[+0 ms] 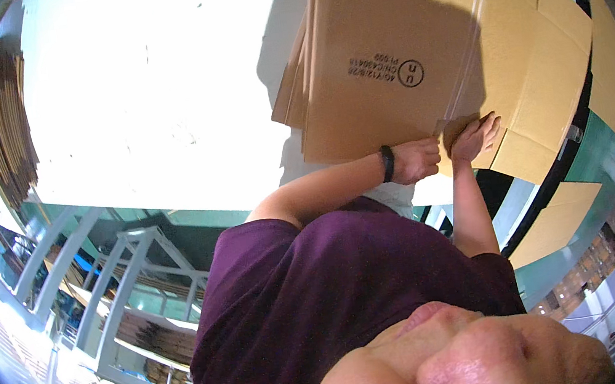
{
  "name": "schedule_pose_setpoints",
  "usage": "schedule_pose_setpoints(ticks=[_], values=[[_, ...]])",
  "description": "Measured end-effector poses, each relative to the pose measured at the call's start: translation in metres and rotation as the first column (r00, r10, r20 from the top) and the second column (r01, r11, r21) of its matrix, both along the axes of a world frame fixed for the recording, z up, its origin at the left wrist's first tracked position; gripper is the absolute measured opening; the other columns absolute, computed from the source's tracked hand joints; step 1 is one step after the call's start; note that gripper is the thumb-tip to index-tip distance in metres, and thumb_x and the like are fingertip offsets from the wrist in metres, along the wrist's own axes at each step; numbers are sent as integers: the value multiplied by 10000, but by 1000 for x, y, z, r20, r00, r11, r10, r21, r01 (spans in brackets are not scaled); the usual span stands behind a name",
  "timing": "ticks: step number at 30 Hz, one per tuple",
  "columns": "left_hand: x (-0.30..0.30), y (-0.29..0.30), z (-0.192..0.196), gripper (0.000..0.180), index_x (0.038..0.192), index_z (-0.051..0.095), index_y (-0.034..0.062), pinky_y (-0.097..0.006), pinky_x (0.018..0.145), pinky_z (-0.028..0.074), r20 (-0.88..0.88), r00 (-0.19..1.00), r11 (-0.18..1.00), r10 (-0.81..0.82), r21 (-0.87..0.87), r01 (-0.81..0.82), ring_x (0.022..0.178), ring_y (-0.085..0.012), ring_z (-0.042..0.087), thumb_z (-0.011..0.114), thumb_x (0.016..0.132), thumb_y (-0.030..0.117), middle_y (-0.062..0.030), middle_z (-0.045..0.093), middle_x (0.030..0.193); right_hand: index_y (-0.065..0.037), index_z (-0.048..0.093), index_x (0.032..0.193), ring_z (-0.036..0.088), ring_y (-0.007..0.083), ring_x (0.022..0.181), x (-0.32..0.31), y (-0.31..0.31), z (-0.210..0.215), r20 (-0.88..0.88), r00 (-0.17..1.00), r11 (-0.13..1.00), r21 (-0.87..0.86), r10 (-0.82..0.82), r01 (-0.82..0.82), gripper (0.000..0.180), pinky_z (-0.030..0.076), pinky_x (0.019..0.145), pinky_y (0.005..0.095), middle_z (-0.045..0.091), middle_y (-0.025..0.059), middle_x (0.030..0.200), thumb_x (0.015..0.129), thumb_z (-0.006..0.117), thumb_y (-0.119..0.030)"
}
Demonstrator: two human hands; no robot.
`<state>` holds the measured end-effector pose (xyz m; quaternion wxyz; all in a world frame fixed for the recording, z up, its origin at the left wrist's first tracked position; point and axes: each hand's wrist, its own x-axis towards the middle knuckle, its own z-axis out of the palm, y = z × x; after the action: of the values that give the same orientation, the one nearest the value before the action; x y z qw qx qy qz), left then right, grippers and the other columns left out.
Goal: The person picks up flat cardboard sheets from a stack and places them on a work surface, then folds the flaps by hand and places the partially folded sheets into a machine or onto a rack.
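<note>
A flattened cardboard box (381, 45), brown with black print, lies on a few others like it, their edges fanned out to the left. My left hand (417, 161), with a black band on its wrist, is curled closed at the near edge of the cardboard and seems to pinch it by a small flap. Just right of it, my right hand (476, 137) rests on the cardboard near a crease, fingers stretched out. What lies under my right palm is hidden. The right part of the cardboard is brightly lit, while a shadow falls over the rest.
The cardboard lies on a white tabletop (142, 97). At its far left stands a stack of flat cardboard (6, 125). More cardboard sheets (609, 63) lie beyond a dark edge on the right. A grey metal frame (130, 283) stands below the table at lower left.
</note>
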<state>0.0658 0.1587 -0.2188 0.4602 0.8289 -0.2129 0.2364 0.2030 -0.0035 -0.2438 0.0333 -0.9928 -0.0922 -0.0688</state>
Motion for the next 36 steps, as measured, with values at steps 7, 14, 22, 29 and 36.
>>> schedule_pose_setpoints(ticks=[7,14,22,29,36], values=[[181,162,37,504,1192,526,77,-548,1058,290,48,840,842,540,-29,-539,1275,-378,380,685,718,139,-159,478,1319,-70,353,1417,236,359,1378,-7,2,4,-15,999,996,70,-45,46,513,189,1081,521,292,185,1486,955,435,-278],[342,256,19,219,977,665,153,-470,1051,325,5,953,740,302,630,-237,1186,-323,473,569,814,263,-61,618,1127,-50,406,1385,267,366,1369,-3,-1,-1,-30,1000,992,124,2,2,512,180,1082,530,319,191,1479,952,436,-322],[361,325,79,218,817,641,135,-440,719,495,54,994,907,91,409,-106,805,-321,626,572,808,341,-116,654,818,-41,345,1418,276,360,1368,1,-12,-6,-82,993,995,45,-90,94,549,208,1093,482,314,211,1473,977,408,-362],[365,320,38,277,829,659,138,-446,745,491,-164,971,891,176,445,-86,847,-327,626,512,843,373,-123,665,864,-46,315,1433,252,360,1379,-4,-11,2,-125,991,976,204,-45,71,591,196,1102,485,286,207,1487,977,393,-412],[371,305,-3,227,812,667,137,-447,746,492,-265,947,813,180,582,8,846,-320,630,534,834,319,-116,673,861,-21,276,1444,204,383,1394,-1,1,11,-122,989,980,191,88,-64,642,158,1111,513,224,210,1513,982,337,-462]])
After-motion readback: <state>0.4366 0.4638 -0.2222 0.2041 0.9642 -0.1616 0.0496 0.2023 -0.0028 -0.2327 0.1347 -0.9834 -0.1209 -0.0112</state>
